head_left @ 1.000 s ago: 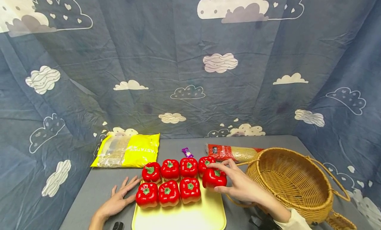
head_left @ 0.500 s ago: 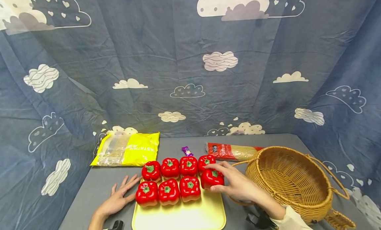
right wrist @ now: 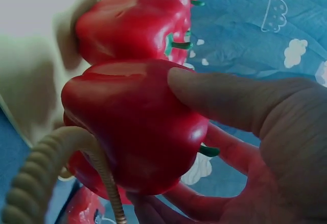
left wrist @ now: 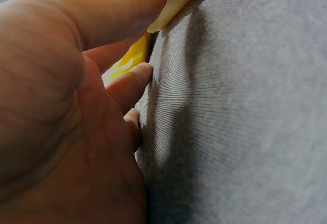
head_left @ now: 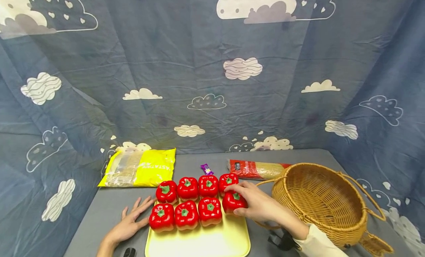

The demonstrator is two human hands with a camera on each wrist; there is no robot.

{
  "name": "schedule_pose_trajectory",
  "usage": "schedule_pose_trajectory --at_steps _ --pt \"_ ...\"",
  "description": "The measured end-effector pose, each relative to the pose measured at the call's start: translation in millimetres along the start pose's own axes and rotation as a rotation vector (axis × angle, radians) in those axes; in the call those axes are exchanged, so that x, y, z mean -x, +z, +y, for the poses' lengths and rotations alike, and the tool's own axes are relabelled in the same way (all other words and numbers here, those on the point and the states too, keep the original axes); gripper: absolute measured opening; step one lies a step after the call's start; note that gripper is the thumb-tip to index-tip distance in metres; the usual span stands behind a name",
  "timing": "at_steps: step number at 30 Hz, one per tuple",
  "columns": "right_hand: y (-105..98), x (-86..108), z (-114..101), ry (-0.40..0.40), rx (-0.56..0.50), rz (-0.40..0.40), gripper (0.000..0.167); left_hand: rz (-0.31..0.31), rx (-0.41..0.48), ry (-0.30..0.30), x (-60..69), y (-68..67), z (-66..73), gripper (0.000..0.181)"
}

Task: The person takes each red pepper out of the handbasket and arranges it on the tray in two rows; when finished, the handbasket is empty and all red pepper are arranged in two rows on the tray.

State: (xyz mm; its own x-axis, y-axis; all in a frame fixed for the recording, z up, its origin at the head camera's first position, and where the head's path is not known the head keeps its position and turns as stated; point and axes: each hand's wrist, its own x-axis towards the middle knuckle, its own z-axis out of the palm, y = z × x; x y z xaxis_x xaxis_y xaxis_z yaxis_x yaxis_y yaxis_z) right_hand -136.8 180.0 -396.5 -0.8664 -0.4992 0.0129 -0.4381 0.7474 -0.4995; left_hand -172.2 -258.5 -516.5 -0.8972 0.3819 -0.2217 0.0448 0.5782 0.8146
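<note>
My right hand (head_left: pixel 260 203) grips a red bell pepper (head_left: pixel 234 202) with a green stem, thumb on the near side and fingers on the far side. The right wrist view shows this pepper (right wrist: pixel 135 124) close up, beside another red bell pepper (right wrist: pixel 130 27). Several more red bell peppers (head_left: pixel 186 214) stand in two rows on a pale yellow tray (head_left: pixel 199 246), and the held one is at the right end of the front row. My left hand (head_left: pixel 127 223) lies by the tray's left side with spread fingers. In the left wrist view its thumb (left wrist: pixel 122 15) touches the tray's edge (left wrist: pixel 176 2).
A round wicker basket (head_left: pixel 327 231) with handles stands at the right. Behind the tray lie a yellow pasta bag (head_left: pixel 154 168), a small purple wrapped sweet (head_left: pixel 206 169) and a red pack of noodles (head_left: pixel 245 169). A cloud-patterned blue cloth (head_left: pixel 206 76) hangs behind the grey table.
My right hand has brought the bell pepper slightly left and down, closer to the front row. The left hand stays by the tray. The head view has shifted a little.
</note>
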Motion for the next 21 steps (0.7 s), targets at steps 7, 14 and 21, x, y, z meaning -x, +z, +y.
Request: schedule_pose_trajectory --at_steps 7,14,21 --pt "4 -5.7 -2 0.001 0.034 -0.046 0.061 0.009 0.012 0.012 2.7 -0.7 1.6 0.063" --pt "9 -4.8 -3 0.052 0.000 -0.036 0.067 0.002 0.002 0.005 1.9 -1.6 1.1 0.064" --pt "11 -5.6 -3 0.074 0.014 -0.034 0.064 0.002 -0.003 0.001 0.2 -0.8 -1.2 0.066"
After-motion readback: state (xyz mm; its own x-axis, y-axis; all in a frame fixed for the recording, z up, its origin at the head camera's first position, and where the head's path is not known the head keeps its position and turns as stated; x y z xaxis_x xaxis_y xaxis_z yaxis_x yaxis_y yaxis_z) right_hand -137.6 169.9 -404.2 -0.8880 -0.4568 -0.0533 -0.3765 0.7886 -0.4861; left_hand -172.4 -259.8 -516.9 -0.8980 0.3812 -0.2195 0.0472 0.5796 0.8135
